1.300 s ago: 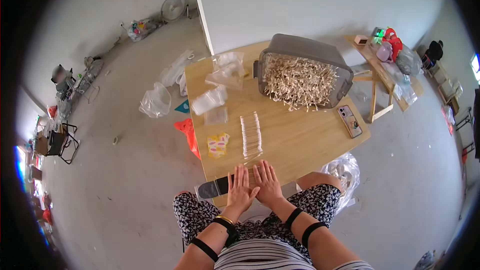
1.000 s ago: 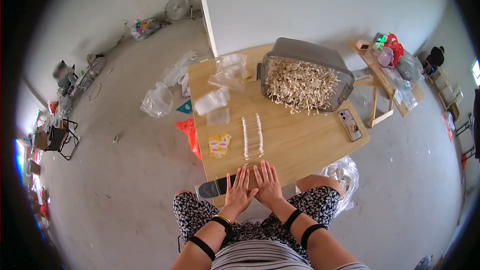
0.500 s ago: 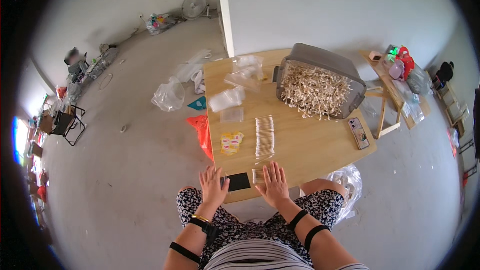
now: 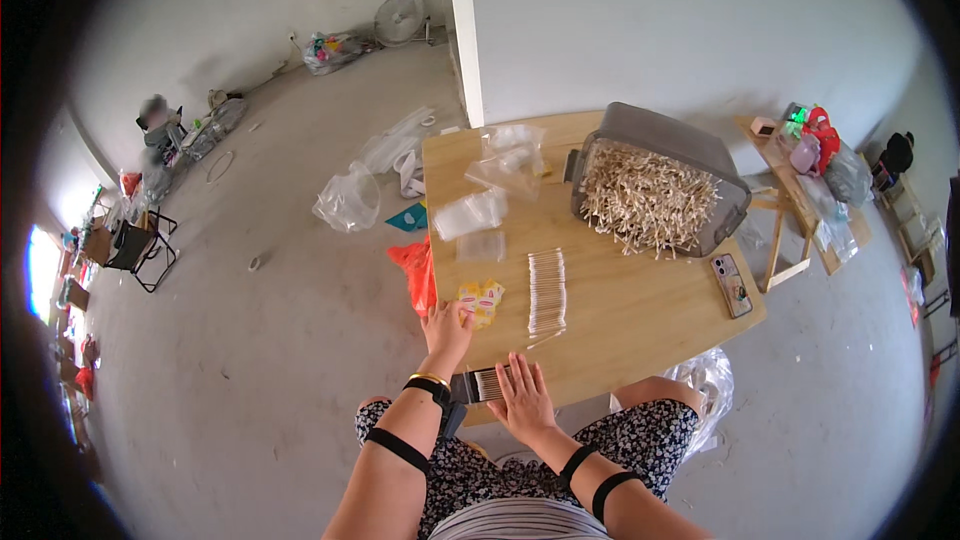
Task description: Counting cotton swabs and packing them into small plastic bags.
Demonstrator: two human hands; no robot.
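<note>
Grip, left hand (image 4: 448, 332): fingers at the small, flat yellow-and-white slips (image 4: 482, 302), centre of frame; cannot tell whether they pinch one.
Grip, right hand (image 4: 523, 400): grasping nothing, spread flat over thin white cotton-tipped sticks (image 4: 487, 384) against a flat black rectangle (image 4: 461, 387), lower centre.
Longer white stick row (image 4: 547, 292): frame centre.
Grey plastic tub (image 4: 665, 127): tipped over, upper right, holding loose sticks (image 4: 650, 198).

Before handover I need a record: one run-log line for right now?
left hand: at yellow-and-white packets | right hand: spread, partly covering cotton swabs | grey bin: holding loose swabs
</note>
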